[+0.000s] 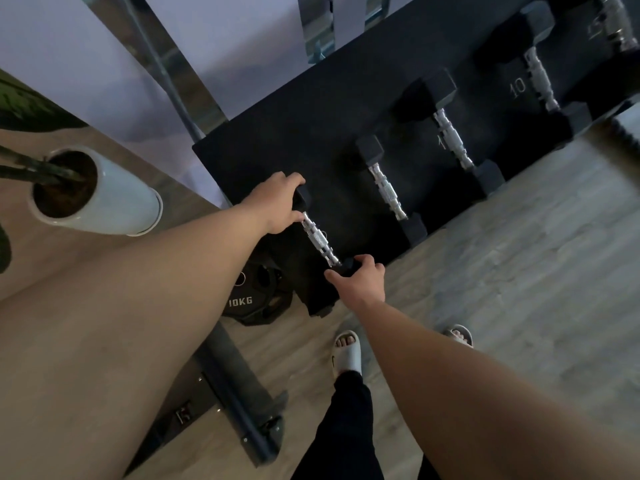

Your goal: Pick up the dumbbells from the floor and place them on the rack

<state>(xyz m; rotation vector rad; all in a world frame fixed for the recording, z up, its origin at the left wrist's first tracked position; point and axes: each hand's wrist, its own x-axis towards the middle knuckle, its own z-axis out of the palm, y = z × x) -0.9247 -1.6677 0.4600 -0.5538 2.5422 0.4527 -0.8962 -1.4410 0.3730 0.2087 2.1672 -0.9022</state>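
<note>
A small dumbbell (317, 239) with black hex heads and a chrome handle lies at the left end of the black rack shelf (263, 150). My left hand (277, 204) grips its far head. My right hand (360, 280) grips its near head at the shelf's front edge. Three more dumbbells rest in a row to the right: one (386, 190) close by, a second (452, 138) further along, and a larger one marked 10 (538, 77). Part of another dumbbell (616, 22) shows at the top right corner.
A white plant pot (114, 199) stands to the left of the rack. A black 10KG weight plate (256, 299) leans under the shelf by the rack's grey foot (239, 410). My sandalled feet (348, 353) stand on the wooden floor (519, 254).
</note>
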